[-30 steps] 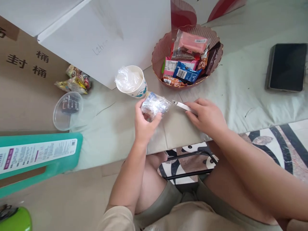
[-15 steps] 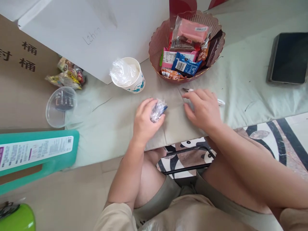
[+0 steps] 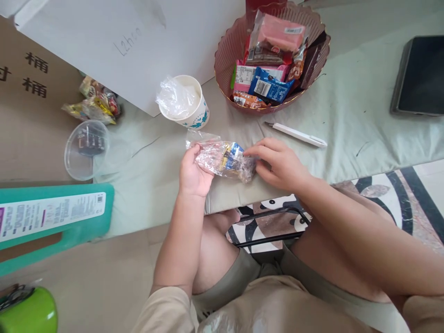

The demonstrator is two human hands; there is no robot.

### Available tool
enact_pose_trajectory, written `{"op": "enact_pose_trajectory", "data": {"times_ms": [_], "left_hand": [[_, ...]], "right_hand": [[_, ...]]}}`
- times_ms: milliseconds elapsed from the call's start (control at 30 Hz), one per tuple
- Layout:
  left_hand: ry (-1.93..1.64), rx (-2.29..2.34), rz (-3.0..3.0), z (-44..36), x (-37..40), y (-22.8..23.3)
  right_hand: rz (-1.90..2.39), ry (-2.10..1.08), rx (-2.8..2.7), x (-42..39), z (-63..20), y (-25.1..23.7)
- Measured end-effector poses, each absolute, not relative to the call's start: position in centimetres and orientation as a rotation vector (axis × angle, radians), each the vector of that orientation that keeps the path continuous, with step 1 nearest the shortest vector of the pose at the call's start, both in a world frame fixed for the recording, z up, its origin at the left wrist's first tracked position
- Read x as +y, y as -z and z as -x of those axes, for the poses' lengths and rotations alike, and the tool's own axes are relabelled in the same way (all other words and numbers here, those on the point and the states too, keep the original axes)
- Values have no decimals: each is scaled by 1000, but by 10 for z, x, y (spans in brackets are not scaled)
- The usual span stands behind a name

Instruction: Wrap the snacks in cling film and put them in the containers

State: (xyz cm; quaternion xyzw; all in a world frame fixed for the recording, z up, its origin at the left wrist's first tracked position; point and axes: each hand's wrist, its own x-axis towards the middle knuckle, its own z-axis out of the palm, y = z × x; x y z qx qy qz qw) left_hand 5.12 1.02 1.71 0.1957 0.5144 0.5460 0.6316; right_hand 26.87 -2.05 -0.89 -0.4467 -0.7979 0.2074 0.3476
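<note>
**Clear wrapper stretched between two hands at the tabletop edge**

Head view: The left hand (image 3: 192, 172) has its fingers clamped on one end of a crinkled clear wrapper (image 3: 222, 158) with a blue and yellow snack inside. The right hand (image 3: 280, 163) pinches the other end with its fingers together. The wrapper sits just above the tabletop (image 3: 347, 134), near its front edge and over the lap.

A hard pull could, I judge, split the film suddenly and send the contents off the edge to the floor. A jerking elbow might also knock the paper cup (image 3: 187, 104) close behind, or the pen (image 3: 296, 134) beside the snack bowl (image 3: 227, 60).

The wrapper's glare hides exactly what it contains. The tablet (image 3: 421, 76) is cut off at the right, and the small clear tub (image 3: 85, 149) holds something too blurred to name.
</note>
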Motion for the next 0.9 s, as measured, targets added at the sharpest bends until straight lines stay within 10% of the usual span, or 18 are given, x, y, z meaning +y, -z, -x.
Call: {"op": "enact_pose_trajectory", "data": {"times_ms": [533, 733, 900], "left_hand": [[-1306, 1693, -1182, -3, 16, 8], [-1008, 1200, -2306, 7, 4, -3], [-1011, 1412, -2099, -7, 3, -3]], "right_hand": [[1573, -77, -1828, -13, -324, 5], [1137, -354, -1987, -17, -320, -9], [1269, -435, -2025, -16, -311, -3]]}}
